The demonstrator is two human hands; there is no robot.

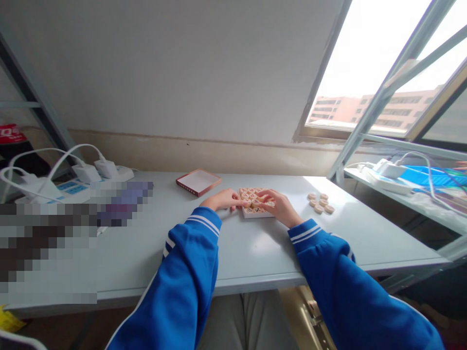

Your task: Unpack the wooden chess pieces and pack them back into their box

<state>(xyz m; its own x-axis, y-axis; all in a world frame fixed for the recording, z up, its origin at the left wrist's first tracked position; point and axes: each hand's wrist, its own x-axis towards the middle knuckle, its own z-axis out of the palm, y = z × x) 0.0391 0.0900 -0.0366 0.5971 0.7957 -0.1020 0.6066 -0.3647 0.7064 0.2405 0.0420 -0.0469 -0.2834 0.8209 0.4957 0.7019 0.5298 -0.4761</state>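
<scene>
A small white box (255,214) filled with several round wooden chess pieces (251,191) lies on the grey table (251,248). My left hand (223,199) rests at the box's left edge, its fingers closed against the side. My right hand (279,205) lies on the box's right side, with the fingertips pinched on a piece inside. Both arms wear blue sleeves with white stripes.
A red-edged box lid (199,181) lies upturned behind and left of the box. Several loose wooden pieces (321,202) sit to the right. Power strips with white chargers (83,176) occupy the far left; a second table (401,187) with cables stands under the window.
</scene>
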